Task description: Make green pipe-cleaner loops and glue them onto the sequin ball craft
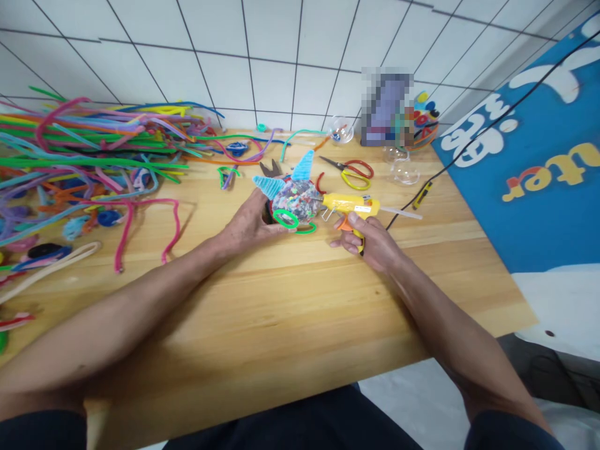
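Note:
My left hand [255, 225] is closed around the left side of a round, speckled grey craft ball [302, 203]. Two light-blue pipe-cleaner ears [304, 166] stick up from the ball, and a green pipe-cleaner ring [285, 218] sits on its near face. In my right hand [372, 240] is a yellow hot glue gun [351, 204], with my fingers around its handle by the orange trigger. The gun's nozzle points left and reaches the ball's right edge; whether it touches cannot be made out. A clear glue stick [403, 214] protrudes from the gun's back.
A heap of colourful pipe cleaners [107, 140] covers the table's left. Red-and-yellow scissors [351, 172] lie behind the glue gun. Clear plastic domes [405, 172] stand at the back right. A black cord [487, 122] crosses the right side, near a yellow cutter [422, 195].

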`<state>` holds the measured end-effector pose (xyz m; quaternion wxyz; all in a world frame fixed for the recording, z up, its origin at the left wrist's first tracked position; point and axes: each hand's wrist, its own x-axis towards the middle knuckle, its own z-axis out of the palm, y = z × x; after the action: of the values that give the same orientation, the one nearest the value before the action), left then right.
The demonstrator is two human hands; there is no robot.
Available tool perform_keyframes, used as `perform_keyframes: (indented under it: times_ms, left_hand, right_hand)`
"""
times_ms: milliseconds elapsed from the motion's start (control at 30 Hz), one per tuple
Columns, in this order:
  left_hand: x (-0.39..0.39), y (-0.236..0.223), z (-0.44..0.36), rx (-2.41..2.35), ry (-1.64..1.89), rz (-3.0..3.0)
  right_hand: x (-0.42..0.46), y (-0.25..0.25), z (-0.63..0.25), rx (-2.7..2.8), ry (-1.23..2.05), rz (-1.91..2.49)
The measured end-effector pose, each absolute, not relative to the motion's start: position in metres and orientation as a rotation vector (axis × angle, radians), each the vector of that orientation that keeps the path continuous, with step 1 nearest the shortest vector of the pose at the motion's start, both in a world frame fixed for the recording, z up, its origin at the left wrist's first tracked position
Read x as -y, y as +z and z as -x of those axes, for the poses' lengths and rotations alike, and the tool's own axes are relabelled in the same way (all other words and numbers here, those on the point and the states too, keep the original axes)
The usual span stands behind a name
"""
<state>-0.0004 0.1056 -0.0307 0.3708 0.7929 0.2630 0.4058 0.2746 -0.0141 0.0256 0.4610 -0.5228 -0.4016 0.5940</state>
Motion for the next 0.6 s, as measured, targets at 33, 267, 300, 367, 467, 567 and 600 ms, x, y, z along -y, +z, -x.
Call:
perform_keyframes:
  times_ms: [33, 267, 300, 367, 467, 567, 600]
  left_hand:
    - [-0.1055, -0.0306, 0.0007, -0.68, 1.037, -2.032]
    - [-0.1041, -0.0297, 0.002, -0.676, 1.005, -1.981]
    - [-0.1039, -0.0295, 0.002, -0.678, 1.004, -1.989]
    - [-0.1034, -0.0287, 0.0018, -0.683, 0.999, -2.009]
    - [-0.1026, -0.0267, 0.0009, -0.683, 1.005, -2.037]
    - [-0.1029, -0.0257, 0.0001, -0.676, 1.007, -2.049]
    - [-0.1032, -0.026, 0.0, -0.677, 1.002, -2.049]
  right_hand:
    - [0.0138, 0.0257, -0.2745, 0.984, 1.465, 1.287]
    - [0.0106, 0.0268, -0.2772, 0.996, 1.509, 1.268]
    - [0.0101, 0.0268, -0.2773, 1.005, 1.512, 1.266]
    - [0.0096, 0.0268, -0.2763, 1.027, 1.521, 1.262]
    - [0.0102, 0.0267, -0.2716, 1.047, 1.537, 1.256]
    - [0.0132, 0.027, -0.268, 1.025, 1.537, 1.248]
    - [0.0144, 0.0274, -0.268, 1.012, 1.529, 1.249]
